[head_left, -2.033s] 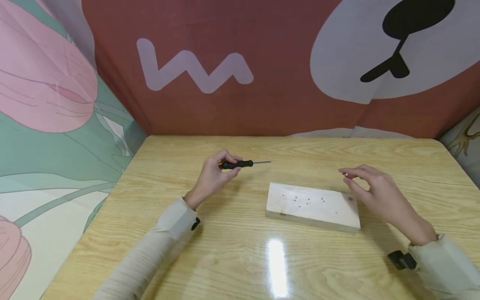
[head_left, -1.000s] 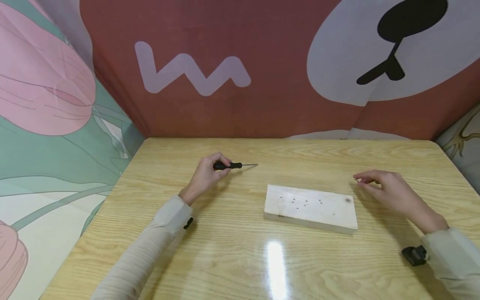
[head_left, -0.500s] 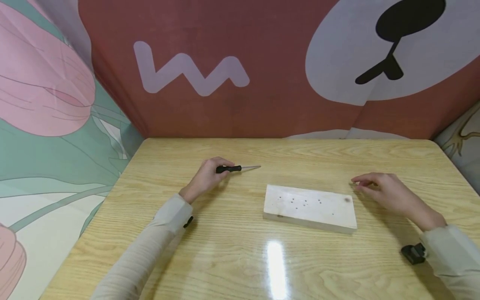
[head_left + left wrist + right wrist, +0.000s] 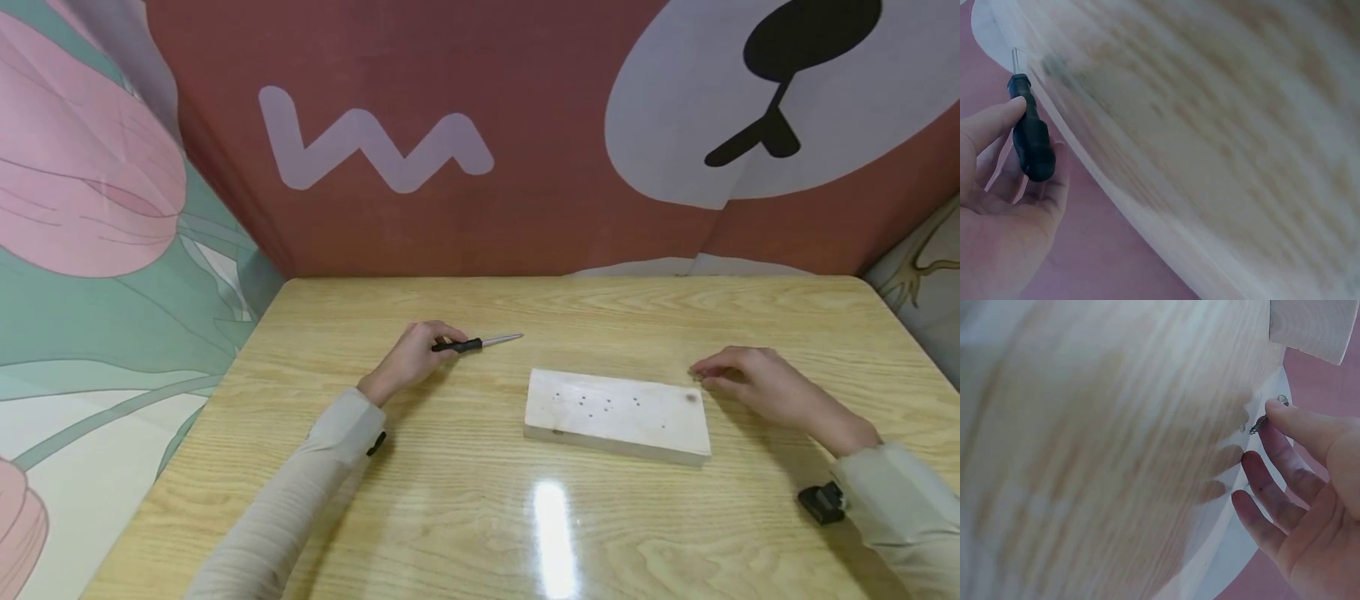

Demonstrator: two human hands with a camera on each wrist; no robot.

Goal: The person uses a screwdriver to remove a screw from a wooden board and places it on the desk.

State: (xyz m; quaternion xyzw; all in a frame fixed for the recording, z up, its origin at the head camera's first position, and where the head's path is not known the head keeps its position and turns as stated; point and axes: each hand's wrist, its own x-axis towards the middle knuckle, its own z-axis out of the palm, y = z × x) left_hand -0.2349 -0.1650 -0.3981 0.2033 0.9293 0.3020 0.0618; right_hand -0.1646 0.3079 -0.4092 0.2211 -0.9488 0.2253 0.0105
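A black-handled screwdriver (image 4: 459, 345) is gripped in my left hand (image 4: 414, 354), its thin metal shaft pointing right. The left wrist view shows thumb and fingers about the screwdriver's handle (image 4: 1034, 134). At the right, my right hand (image 4: 768, 387) pinches a small metal screw (image 4: 1261, 424) between thumb and forefinger, low over the table; its threads and head show in the right wrist view. The other fingers are spread loosely. Between the hands lies a pale wooden block (image 4: 611, 417) with several small holes in its top. My right fingertips are just beyond the block's far right corner.
The light wood-grain table (image 4: 420, 517) is glossy, with a bright reflection near its front. A red printed backdrop (image 4: 420, 233) rises behind its far edge. A floral panel (image 4: 82, 333) stands on the left.
My left hand moved left, then lowered the screwdriver toward the table. My right hand drew back to the right and down, then came slightly left again. The wooden block stayed in place.
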